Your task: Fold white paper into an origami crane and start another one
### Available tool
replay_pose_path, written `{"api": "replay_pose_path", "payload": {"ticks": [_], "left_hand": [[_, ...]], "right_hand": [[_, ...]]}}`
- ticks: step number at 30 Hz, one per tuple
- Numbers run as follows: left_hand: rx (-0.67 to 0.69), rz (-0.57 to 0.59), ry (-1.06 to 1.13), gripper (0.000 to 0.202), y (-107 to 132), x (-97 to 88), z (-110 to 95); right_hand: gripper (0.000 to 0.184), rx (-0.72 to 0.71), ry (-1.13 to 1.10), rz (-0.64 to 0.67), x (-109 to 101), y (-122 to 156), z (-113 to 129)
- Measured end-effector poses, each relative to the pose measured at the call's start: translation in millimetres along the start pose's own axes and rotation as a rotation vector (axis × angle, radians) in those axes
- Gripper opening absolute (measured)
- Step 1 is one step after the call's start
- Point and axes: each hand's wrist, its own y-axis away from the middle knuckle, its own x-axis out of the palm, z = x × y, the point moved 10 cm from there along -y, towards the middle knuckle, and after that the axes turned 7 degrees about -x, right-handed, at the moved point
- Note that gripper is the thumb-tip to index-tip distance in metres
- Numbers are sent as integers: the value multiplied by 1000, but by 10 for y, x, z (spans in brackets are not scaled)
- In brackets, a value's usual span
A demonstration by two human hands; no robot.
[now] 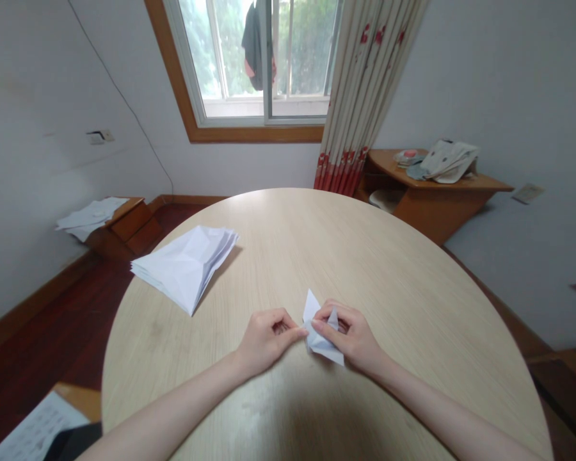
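A small piece of folded white paper (pixel 324 346) is held just above the near middle of the round wooden table (pixel 365 256). Pointed flaps stick out of it at the top, the upper right and the lower right. My left hand (pixel 269 339) pinches its left edge between thumb and fingertips. Around its right part, my right hand (pixel 352 336) is closed, the thumb pressed on the front. Some of the paper is hidden behind the right fingers. To the left on the table lies a stack of creased white paper sheets (pixel 185 259).
Behind the table are a window (pixel 264 64) and a patterned curtain (pixel 365 96). A wooden corner desk (pixel 436 179) at the right carries a whitish bag (pixel 454 160). Papers (pixel 93 214) lie on a low cabinet (pixel 127 224) at the left. A printed sheet (pixel 38 426) shows at the lower left.
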Motion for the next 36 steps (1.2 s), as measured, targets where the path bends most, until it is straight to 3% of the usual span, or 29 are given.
{"api": "replay_pose_path", "payload": {"ticks": [3,10,14,16,19,22,28,33,36], "left_hand": [[10,0,19,29,-12,-14,-33],[38,-51,-13,22,-11,-58,-39],[208,-129,-92,27,80,-153,-177],[337,-26,-146,31,144,-66,-295],[382,171,-161,46,197,97,-348],[336,206,-131,61,174,127,-344],[77,69,17,62,4,-26,-100],[-70,74,165,59,-73,-33,88],[-85,82,195,52,-89,-24,85]], "right_hand": [[29,-57,36,3,-29,-7,45],[18,-355,159,54,-74,36,300],[19,-365,227,37,-68,57,285],[19,-347,246,31,-57,55,264],[18,-315,257,34,-45,49,235],[21,-307,239,35,-56,48,225],[40,-337,219,18,-111,47,223],[22,-206,376,-166,-337,10,82],[29,-92,469,-311,-524,12,-90]]}}
